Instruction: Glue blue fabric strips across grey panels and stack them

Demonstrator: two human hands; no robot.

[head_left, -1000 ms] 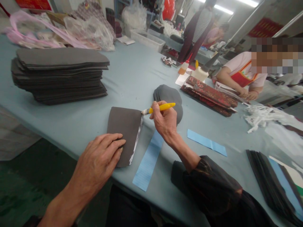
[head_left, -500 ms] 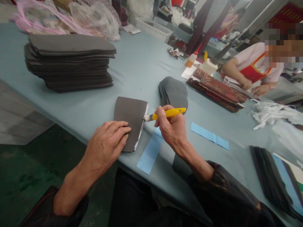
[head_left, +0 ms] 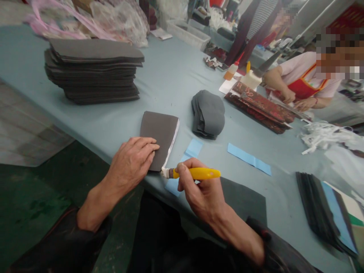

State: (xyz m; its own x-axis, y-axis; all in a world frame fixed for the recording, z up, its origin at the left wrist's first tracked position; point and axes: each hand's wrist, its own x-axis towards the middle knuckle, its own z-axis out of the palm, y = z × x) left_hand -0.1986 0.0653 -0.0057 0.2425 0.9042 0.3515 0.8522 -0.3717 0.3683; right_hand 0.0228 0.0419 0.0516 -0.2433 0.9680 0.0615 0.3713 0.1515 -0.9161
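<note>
My left hand lies flat with fingers stretched over a small stack of dark grey-brown sheets, pressing it on the table near its front edge. White paste coats the right side of that stack. In my right hand is a paintbrush with a yellow handle, gripped between thumb and fingers. Its white-smeared bristles touch the stack's near right corner. Under and beside the brush lies a light blue strip, partly hidden by my right hand. A pile of rounded grey pieces sits just beyond.
A tall stack of dark sheets stands at the left. To the right lie another blue strip, dark layered pieces, white strips and patterned red-brown pieces. A co-worker works across the table. A dark sheet lies near my right forearm.
My right hand has drawn the brush toward me along the stack's right side, from about its middle to the near corner. My left hand still holds the stack down.
</note>
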